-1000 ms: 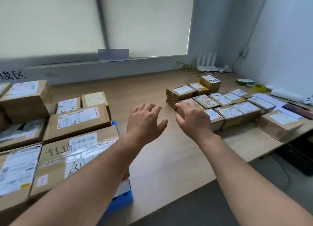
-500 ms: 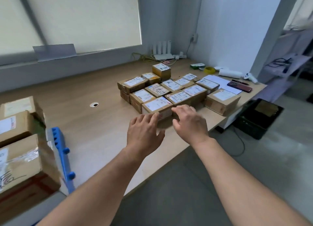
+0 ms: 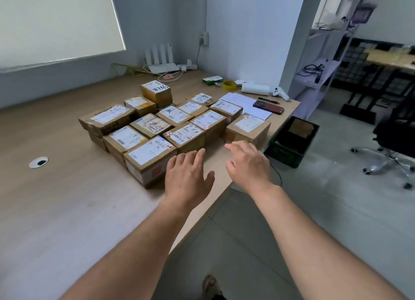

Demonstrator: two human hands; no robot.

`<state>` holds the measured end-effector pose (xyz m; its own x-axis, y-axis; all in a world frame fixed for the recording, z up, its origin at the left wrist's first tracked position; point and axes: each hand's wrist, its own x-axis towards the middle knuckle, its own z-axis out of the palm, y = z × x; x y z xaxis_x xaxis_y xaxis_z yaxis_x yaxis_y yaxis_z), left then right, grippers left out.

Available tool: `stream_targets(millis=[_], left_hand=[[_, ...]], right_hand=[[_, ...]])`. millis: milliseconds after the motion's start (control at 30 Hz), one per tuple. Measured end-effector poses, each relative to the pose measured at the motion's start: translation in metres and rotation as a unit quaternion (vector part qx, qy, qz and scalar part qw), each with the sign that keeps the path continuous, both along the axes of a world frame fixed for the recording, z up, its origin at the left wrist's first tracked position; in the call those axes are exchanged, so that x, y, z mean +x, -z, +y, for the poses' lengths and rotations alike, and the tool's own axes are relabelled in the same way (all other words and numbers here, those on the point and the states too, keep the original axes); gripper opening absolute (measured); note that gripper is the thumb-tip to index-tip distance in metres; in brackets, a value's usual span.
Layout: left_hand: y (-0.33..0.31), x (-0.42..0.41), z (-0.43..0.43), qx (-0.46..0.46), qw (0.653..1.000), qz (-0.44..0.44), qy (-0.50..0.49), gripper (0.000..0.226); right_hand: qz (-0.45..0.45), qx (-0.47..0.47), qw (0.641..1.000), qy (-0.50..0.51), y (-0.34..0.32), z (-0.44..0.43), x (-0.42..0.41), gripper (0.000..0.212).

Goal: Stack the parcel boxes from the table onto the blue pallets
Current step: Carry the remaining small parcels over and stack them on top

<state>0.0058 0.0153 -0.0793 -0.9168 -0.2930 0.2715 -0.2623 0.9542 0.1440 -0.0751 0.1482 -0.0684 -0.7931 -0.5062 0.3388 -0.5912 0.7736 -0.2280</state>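
Several brown parcel boxes with white labels sit packed together on the wooden table (image 3: 67, 198). The nearest box (image 3: 149, 161) stands at the cluster's front left, and another box (image 3: 248, 129) stands apart at the right near the table edge. My left hand (image 3: 187, 178) hovers palm down with straight fingers just right of the nearest box, holding nothing. My right hand (image 3: 249, 165) hovers spread and empty in front of the right box, over the table's edge. The blue pallets are out of view.
At the table's far right lie papers (image 3: 244, 103), a dark phone (image 3: 268, 106), a white roll (image 3: 256, 89) and yellow tape (image 3: 229, 85). A router (image 3: 160, 62) sits by the wall. A black crate (image 3: 294, 140) stands on the floor beside the table, an office chair (image 3: 395, 142) further right.
My view has swung right, away from the stacked boxes and blue pallet, which left the frame. Both hands moved toward the table's parcel cluster and stay empty.
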Motion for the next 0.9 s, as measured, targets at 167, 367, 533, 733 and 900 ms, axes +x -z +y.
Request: stream_targets(millis=[167,367,533,733,900], left_hand=[[0.004,-0.069,-0.005,0.011,1.000,-0.012,0.009,0.063],[0.006,-0.154,-0.024,0.036,0.999,-0.030,0.003,0.063],[0.009,-0.214,-0.051,0.034,0.999,-0.034,0.001,0.061],[0.022,-0.261,-0.080,0.034,0.997,-0.067,-0.006,0.062],[0.037,-0.265,-0.087,0.042,0.995,-0.085,-0.040,0.062]], right_hand=[[-0.018,0.031,0.999,0.016,-0.002,-0.003,-0.069,0.042],[-0.032,0.067,0.997,0.016,-0.005,-0.023,-0.152,0.044],[-0.039,0.077,0.996,0.015,0.001,-0.043,-0.214,0.044],[-0.067,0.090,0.994,0.021,0.015,-0.061,-0.270,0.046],[-0.082,0.118,0.990,-0.004,0.032,-0.075,-0.294,0.047]])
